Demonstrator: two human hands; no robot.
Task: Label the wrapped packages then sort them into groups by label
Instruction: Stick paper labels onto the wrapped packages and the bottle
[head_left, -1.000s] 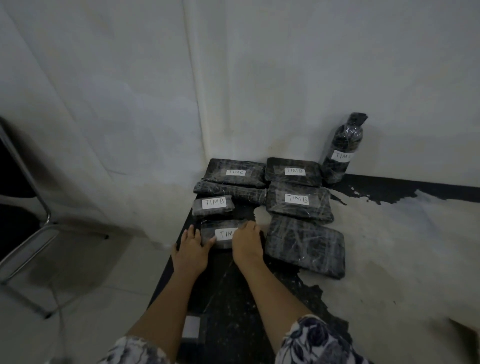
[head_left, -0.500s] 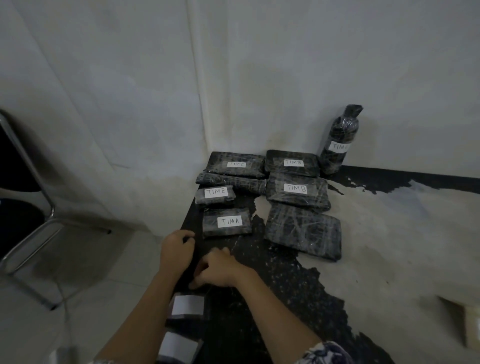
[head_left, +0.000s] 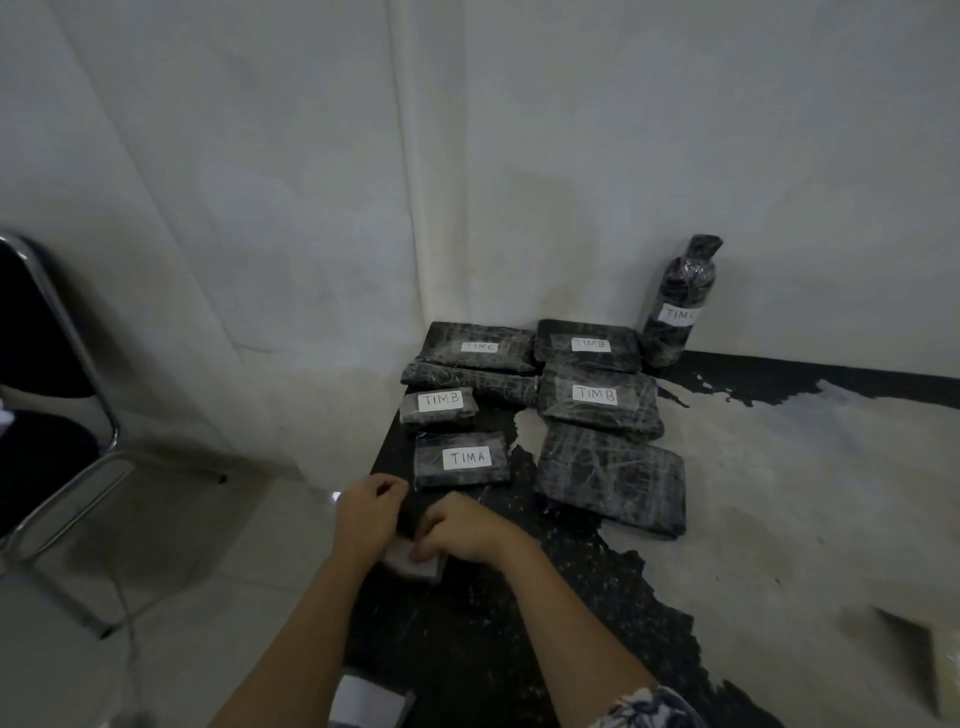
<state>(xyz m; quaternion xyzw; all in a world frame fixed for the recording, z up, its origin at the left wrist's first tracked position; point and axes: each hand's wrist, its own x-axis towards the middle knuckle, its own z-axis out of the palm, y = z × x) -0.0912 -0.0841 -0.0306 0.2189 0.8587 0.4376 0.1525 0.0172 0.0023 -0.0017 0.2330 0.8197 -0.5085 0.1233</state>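
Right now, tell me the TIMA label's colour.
TIMA label is white with dark handwriting; head view.

Crowding the far left corner of the bench (head_left: 779, 493) with wrapped packages (head_left: 597, 400) and an upright wrapped bottle (head_left: 680, 301) against the wall (head_left: 571, 156). Leaving just a narrow lane between the TIMA package (head_left: 462, 460) and the large unlabelled package (head_left: 610, 478). Offering wide passage over the pale right side.

To my left stands a chair with a shiny metal tube frame and black padded seat and back (head_left: 47, 452), on a pale tiled floor (head_left: 171, 571). In front of me, dull white plastered walls (head_left: 571, 156) meet in a corner. The black table top (head_left: 805, 493) has its coating worn away to pale grey over most of the right part. Near its right edge lies a pale blurred object (head_left: 935, 670); I cannot tell what it is.
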